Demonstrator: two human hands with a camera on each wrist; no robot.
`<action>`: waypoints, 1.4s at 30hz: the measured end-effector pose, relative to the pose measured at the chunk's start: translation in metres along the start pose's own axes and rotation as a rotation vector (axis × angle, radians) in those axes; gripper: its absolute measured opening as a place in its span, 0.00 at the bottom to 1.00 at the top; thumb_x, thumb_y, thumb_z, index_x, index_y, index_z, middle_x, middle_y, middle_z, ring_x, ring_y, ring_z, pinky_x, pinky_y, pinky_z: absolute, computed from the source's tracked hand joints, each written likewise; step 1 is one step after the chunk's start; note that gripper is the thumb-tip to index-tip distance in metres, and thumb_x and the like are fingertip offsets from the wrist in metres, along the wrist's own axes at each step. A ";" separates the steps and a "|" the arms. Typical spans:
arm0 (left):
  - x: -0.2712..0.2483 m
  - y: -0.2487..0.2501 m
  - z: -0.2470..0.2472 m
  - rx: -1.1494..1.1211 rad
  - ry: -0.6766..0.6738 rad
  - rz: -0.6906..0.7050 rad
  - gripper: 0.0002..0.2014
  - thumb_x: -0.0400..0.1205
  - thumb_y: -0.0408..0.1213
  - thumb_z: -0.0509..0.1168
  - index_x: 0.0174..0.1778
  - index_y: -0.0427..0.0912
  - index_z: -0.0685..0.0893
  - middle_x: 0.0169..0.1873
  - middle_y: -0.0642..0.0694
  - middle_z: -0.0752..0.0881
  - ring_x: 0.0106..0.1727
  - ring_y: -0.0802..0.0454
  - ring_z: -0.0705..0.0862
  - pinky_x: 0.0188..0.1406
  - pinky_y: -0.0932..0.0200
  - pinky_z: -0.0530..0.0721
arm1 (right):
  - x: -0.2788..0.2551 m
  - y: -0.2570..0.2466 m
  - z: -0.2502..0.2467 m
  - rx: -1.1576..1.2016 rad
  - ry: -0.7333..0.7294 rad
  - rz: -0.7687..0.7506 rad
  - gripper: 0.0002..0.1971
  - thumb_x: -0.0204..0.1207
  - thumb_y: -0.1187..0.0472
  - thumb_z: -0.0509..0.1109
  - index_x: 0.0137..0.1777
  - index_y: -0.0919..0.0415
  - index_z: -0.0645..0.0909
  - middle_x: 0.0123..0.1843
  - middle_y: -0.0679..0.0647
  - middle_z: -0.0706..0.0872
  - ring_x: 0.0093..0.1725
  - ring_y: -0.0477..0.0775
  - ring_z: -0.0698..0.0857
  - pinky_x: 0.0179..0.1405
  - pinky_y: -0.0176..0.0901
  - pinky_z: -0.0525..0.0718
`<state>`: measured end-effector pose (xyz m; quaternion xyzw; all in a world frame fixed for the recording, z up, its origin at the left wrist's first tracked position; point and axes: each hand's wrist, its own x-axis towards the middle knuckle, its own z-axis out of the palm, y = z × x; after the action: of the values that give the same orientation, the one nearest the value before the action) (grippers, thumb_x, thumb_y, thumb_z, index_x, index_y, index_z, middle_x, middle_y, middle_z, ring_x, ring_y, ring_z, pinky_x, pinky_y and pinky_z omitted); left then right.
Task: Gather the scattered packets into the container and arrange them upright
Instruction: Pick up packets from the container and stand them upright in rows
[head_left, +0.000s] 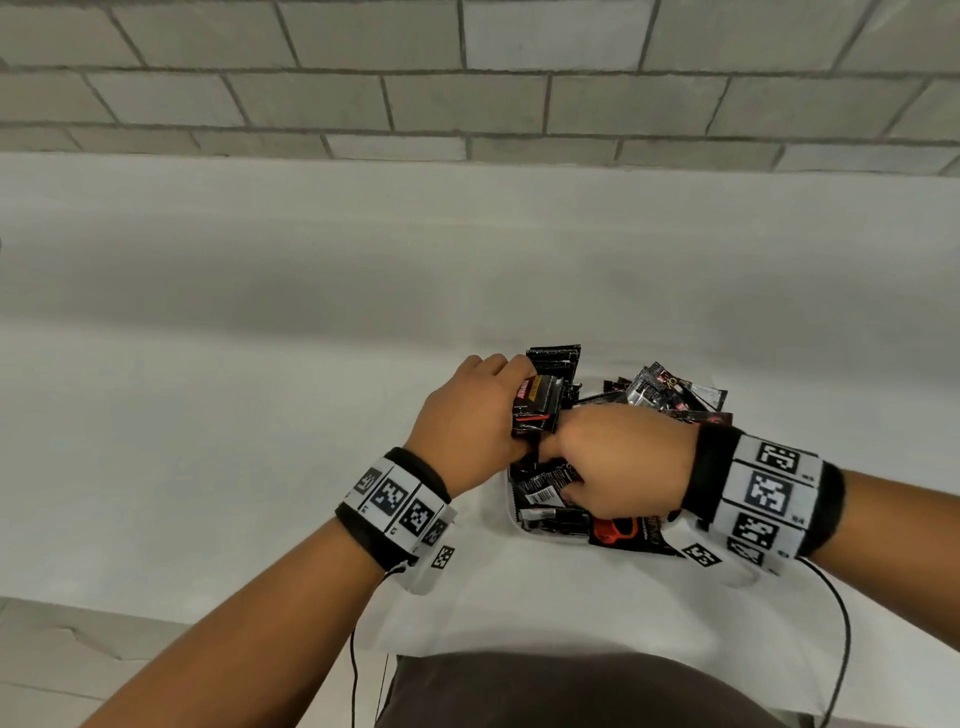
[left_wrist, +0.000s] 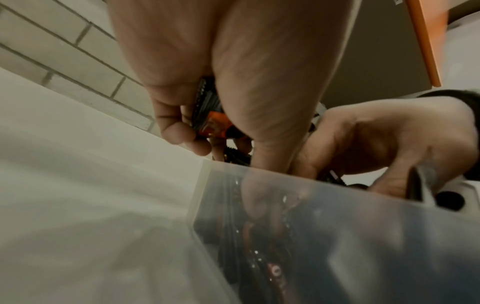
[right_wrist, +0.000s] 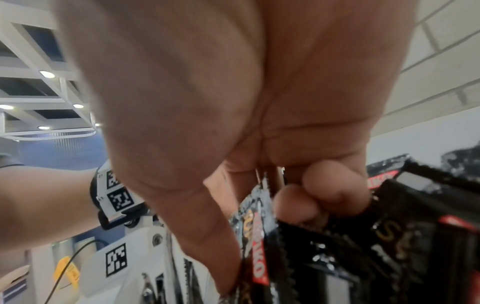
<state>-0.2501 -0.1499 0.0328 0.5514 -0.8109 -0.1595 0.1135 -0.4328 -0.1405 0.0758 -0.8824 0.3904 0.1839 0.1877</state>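
Fingers (left_wrist: 179, 131) of the left hand (head_left: 467, 415) curled round a small stack of packets (head_left: 537, 408), thumb on one face and the rest behind, the stack held on edge over the far-left corner of the container (head_left: 511, 512). Right hand (head_left: 618, 462) just beside it, knuckles up, fingers (right_wrist: 324, 185) bent down into the heap and pinching a packet or two by the top edge; from the right wrist view the serrated seal shows between thumb and fingertips.

Packets: black foil sachets with red print, nearly all inside the clear container or piled above its rim. Some stand, many lie slanted or flat. One with an orange patch (head_left: 615, 530) leans over the near rim. None that I can see lie loose on the white worktop (head_left: 260, 415).

Handling, as I judge it:
- Light, thin and floppy; a single one will likely sag or tip if stood alone.
- Glossy foil, probably slick, so a stack may fan out under a loose grip.
- Not fragile, though the contents could shift and bulge low.
- Best taken by the flat faces in a small bundle, edges squared, or by the stiff crimped seal for one at a time.

Container looks light too; it may slide when packets are pushed in.

Behind: pale brick wall.
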 end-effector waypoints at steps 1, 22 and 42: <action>0.000 0.000 0.001 0.001 0.012 -0.011 0.30 0.70 0.47 0.79 0.66 0.51 0.76 0.54 0.52 0.82 0.56 0.49 0.77 0.44 0.44 0.87 | 0.001 -0.001 0.000 -0.004 -0.020 -0.005 0.18 0.76 0.53 0.67 0.66 0.50 0.82 0.56 0.51 0.85 0.50 0.55 0.85 0.48 0.52 0.88; 0.001 -0.007 0.018 -0.098 0.156 -0.077 0.27 0.69 0.43 0.80 0.62 0.49 0.78 0.50 0.53 0.83 0.50 0.51 0.75 0.42 0.45 0.85 | -0.005 0.011 -0.002 0.178 0.005 0.034 0.23 0.74 0.50 0.75 0.69 0.40 0.78 0.52 0.49 0.88 0.47 0.50 0.87 0.47 0.53 0.88; -0.015 -0.013 -0.018 -0.490 0.185 -0.101 0.28 0.68 0.60 0.82 0.55 0.55 0.77 0.46 0.58 0.82 0.47 0.60 0.82 0.47 0.63 0.82 | -0.062 0.036 -0.040 0.845 0.620 0.084 0.12 0.70 0.62 0.83 0.52 0.50 0.88 0.43 0.38 0.93 0.40 0.37 0.89 0.42 0.23 0.79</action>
<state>-0.2274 -0.1425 0.0440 0.5597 -0.7057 -0.3055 0.3089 -0.4922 -0.1431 0.1327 -0.7264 0.5026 -0.2518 0.3954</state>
